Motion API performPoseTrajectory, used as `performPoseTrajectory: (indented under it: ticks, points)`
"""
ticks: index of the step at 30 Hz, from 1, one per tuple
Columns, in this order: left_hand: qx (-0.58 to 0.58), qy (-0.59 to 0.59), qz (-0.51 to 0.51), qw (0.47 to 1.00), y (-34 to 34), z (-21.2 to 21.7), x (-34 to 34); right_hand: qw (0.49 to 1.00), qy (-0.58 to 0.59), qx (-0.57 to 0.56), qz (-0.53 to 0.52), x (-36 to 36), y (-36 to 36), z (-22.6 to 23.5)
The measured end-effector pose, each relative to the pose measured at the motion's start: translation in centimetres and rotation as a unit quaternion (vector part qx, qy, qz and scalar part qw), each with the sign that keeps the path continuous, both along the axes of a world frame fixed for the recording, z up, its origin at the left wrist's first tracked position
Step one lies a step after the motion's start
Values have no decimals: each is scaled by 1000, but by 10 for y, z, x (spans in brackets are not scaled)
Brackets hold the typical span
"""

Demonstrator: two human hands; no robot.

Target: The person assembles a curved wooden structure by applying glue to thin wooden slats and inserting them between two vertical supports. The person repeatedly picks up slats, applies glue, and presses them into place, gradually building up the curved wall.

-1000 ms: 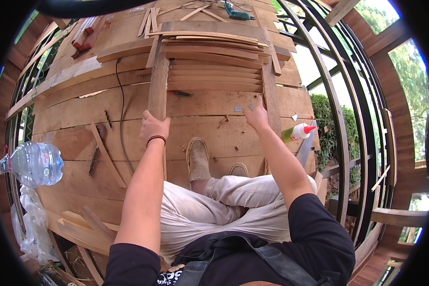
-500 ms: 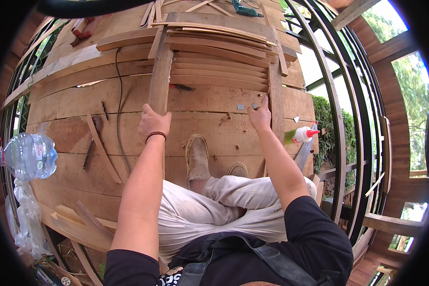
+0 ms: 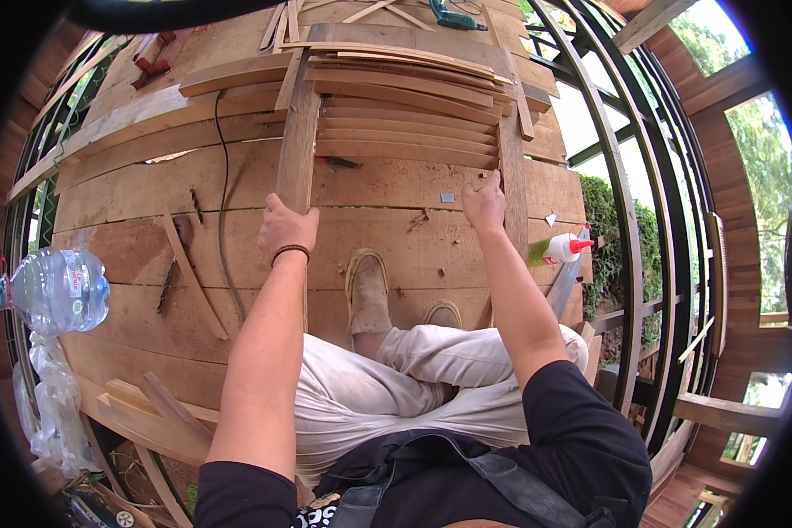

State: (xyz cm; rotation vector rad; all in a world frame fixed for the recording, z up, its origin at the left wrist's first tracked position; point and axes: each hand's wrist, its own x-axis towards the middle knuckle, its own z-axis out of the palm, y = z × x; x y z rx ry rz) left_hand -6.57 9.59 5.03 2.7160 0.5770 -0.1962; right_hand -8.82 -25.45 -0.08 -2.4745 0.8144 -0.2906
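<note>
My left hand (image 3: 287, 229) is closed around the left upright (image 3: 297, 145) of a wooden louvre frame, its thumb on the inner side. My right hand (image 3: 484, 204) is curled at the inner edge of the right upright (image 3: 512, 167), index finger and thumb by the lowest slat's end. What its fingers hold, if anything, is hidden. Thin wooden slats (image 3: 405, 136) span the uprights, with loose strips (image 3: 405, 60) lying across the far end. A small grey flat piece (image 3: 447, 198) lies left of my right hand.
A white glue bottle with red cap (image 3: 565, 248) lies right of the frame, near a saw blade (image 3: 565, 289). A red-handled tool (image 3: 336, 162) lies beneath the slats. Left are a black cable (image 3: 223, 176), drill bits (image 3: 167, 286) and a large water bottle (image 3: 57, 290).
My right hand has shifted slightly up along the right upright. The second grey piece by its fingers no longer shows. My left hand keeps its hold; the whole view has shifted slightly.
</note>
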Motion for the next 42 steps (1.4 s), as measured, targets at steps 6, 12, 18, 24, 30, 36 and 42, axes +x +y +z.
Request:
performPoseTrajectory:
  ticks: [6, 12, 18, 24, 30, 36, 42]
  points:
    - [-5, 1, 3, 1000, -1, 3, 0, 999, 32, -8, 8, -7, 4, -6]
    - [-7, -2, 5, 1000, 2, -2, 1, 998, 47, 1, 30, 8, 7, 24]
    - [-7, -4, 5, 1000, 0, 2, 0, 999, 44, -5, 12, 11, 0, 11]
    - [-7, -8, 4, 1000, 0, -1, 0, 1000, 5, -9, -9, 7, 2, -4]
    - [0, -5, 14, 1000, 0, 0, 1, 999, 15, 40, 16, 11, 1, 24]
    - [-3, 0, 9, 1000, -1, 1, 2, 994, 23, 103, -1, 12, -6, 8]
    - [-4, -1, 12, 1000, 2, 3, 0, 998, -11, 59, -1, 9, 2, 8]
